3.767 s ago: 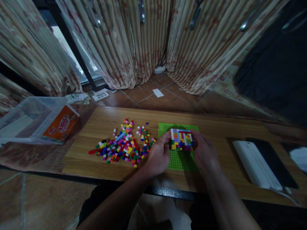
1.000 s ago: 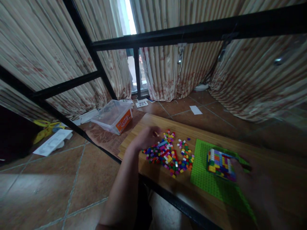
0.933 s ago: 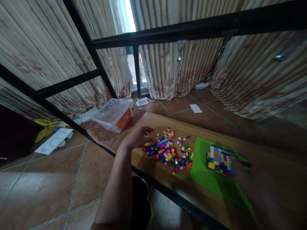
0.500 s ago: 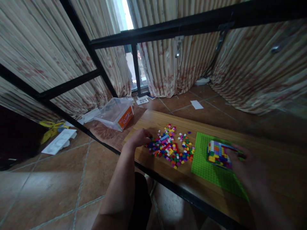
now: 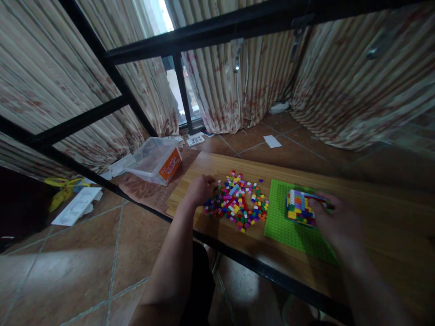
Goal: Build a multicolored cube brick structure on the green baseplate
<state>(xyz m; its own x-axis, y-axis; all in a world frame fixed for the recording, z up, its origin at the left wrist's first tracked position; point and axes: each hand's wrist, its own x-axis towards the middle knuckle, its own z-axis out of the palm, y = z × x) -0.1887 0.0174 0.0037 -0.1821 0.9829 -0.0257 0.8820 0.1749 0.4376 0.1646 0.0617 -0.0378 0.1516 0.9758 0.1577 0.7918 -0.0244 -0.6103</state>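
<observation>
Left hand (image 5: 200,190) was whisked from brick model (image 5: 299,208) to loose bricks (image 5: 235,206), its grip unclear! | Model was clamped in right hand (image 5: 335,217) over green baseplate (image 5: 277,226) | Scattering was risked by any hasty finger sweep

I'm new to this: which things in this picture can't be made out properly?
Head view: whether the left hand's fingers pinch a brick; too small and dim.
Head view: the right end of the brick block; covered by the right hand.
Head view: the wording on the bin's orange label; too small and blurred.
Head view: the far right end of the table; cut off by the picture's edge.
</observation>
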